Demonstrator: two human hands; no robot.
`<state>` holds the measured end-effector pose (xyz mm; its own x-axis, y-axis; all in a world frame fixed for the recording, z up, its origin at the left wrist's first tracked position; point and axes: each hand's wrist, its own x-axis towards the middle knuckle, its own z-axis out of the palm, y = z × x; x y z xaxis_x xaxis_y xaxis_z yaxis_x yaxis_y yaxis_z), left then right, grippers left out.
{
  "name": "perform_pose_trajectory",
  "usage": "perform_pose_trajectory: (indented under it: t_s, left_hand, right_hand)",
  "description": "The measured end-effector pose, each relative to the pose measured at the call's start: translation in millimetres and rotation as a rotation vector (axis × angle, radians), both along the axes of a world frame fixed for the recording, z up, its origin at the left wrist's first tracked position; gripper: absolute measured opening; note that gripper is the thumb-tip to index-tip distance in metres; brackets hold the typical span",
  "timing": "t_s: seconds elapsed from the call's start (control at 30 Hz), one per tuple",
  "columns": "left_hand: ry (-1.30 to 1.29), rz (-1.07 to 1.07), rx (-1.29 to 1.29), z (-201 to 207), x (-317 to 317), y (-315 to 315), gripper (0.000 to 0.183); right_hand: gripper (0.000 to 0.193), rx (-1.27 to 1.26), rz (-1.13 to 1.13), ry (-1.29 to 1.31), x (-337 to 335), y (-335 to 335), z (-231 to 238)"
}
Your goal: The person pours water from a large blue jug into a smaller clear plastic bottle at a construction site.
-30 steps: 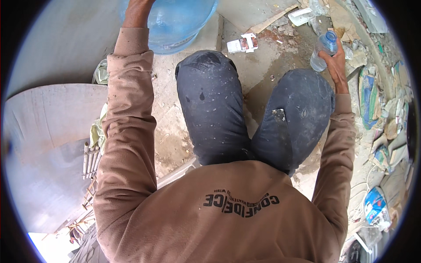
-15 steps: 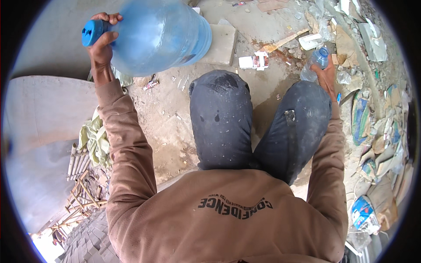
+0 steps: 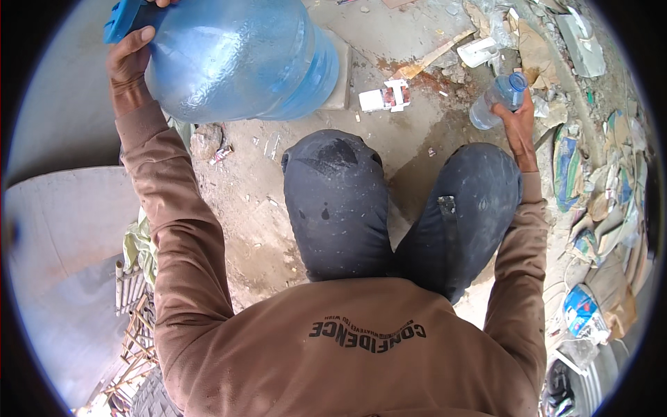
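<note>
A large blue water jug (image 3: 236, 59) lies tilted at the far left, its neck with the blue cap (image 3: 124, 21) toward the left. Closed around that neck is my left hand (image 3: 132, 52), its upper fingers partly cut off by the picture's edge. At the right, beyond my knee, my right hand (image 3: 517, 115) grips a small clear plastic bottle (image 3: 495, 101) with a blue ring at its mouth. This bottle stands tilted, its open mouth up and to the right. Part of the jug's base rests by a flat pale slab (image 3: 341, 73).
A torn cigarette pack (image 3: 384, 97) lies on the dusty floor ahead of my knees. Scraps of cardboard (image 3: 538, 59), a white plastic piece (image 3: 478, 51) and crumpled sacks (image 3: 568, 170) litter the right side. Bamboo sticks (image 3: 132, 288) and a pale cloth (image 3: 139, 243) lie at the left.
The jug's neck, with my left hand on it, has moved up and left in view. The small bottle now shows more fully past my right knee, still in my right hand.
</note>
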<state>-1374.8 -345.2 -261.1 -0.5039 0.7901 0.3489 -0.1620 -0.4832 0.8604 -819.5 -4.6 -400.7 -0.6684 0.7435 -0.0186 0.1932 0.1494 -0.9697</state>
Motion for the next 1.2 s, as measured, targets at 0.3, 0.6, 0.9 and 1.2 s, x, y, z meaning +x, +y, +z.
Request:
perform_pose_trajectory:
  t_s: [0.3, 0.6, 0.9, 1.2]
  left_hand:
    - [0.306, 0.978, -0.125, 11.5, 172.4, -15.7, 0.07]
    - [-1.002, 1.012, -1.391, -66.4, 502.4, -116.7, 0.014]
    - [0.017, 0.951, -1.199, 231.6, 532.9, -60.5, 0.042]
    - [0.104, 0.97, -0.757, 330.4, 511.8, -7.3, 0.093]
  right_hand:
    - [0.061, -0.043, -0.001, -0.054, 16.0, 1.9, 55.8]
    - [0.062, -0.169, -0.073, -0.03, 48.4, -29.9, 219.9]
    - [0.06, -0.211, 0.362, -0.057, 28.7, -86.1, 422.0]
    - [0.061, -0.19, 1.023, -0.035, -75.6, -182.7, 519.9]
